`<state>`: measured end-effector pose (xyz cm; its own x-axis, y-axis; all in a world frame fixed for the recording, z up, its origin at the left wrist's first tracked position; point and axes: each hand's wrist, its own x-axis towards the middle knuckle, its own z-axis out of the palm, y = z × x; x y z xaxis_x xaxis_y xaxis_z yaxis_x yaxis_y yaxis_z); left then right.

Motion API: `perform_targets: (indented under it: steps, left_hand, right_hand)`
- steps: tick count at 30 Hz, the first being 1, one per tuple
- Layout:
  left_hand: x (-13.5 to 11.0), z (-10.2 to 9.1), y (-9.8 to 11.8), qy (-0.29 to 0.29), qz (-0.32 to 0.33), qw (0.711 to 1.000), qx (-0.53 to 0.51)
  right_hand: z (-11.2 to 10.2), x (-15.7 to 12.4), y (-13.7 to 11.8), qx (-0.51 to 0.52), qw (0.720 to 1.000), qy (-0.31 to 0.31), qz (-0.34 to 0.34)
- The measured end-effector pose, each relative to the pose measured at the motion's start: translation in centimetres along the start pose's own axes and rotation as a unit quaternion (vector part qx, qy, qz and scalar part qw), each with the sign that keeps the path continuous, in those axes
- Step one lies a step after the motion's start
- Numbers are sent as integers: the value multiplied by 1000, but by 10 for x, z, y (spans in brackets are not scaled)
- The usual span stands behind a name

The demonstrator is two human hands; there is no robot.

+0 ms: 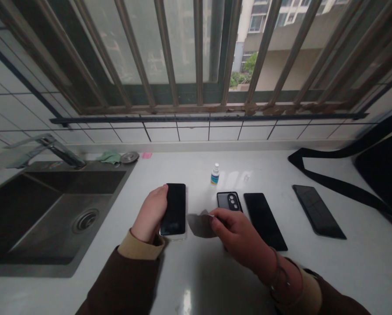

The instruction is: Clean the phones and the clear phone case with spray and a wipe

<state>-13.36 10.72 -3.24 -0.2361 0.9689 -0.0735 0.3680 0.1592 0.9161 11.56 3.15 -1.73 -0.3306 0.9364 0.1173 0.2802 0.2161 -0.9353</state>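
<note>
My left hand grips the left edge of a black smartphone lying screen-up on the white counter. To its right, my right hand pinches a small grey cloth between thumb and fingers, just above the counter. Partly behind that hand lies a black phone case with camera cut-outs showing. A small white dropper bottle with a blue and yellow label stands upright behind the phones.
Two more dark phones lie flat further right. A steel sink with a faucet fills the left. A black bag with strap sits at the right. A barred window runs above a tiled wall.
</note>
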Motion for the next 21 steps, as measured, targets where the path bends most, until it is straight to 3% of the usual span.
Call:
perform_targets:
  steps: [3, 8, 14, 21]
  left_hand:
    - [2, -3, 0, -19, 29, 992, 121]
    - [0, -5, 4, -12, 56, 959, 279]
    - [-7, -5, 3, 4, 70, 916, 395]
    - [-17, -5, 10, 2, 58, 899, 433]
  right_hand:
    - [2, 4, 9, 96, 993, 16, 74]
    - [10, 6, 20, 296, 941, 36, 161]
    - [13, 7, 18, 345, 917, 32, 197]
    - [10, 8, 15, 430, 877, 19, 213]
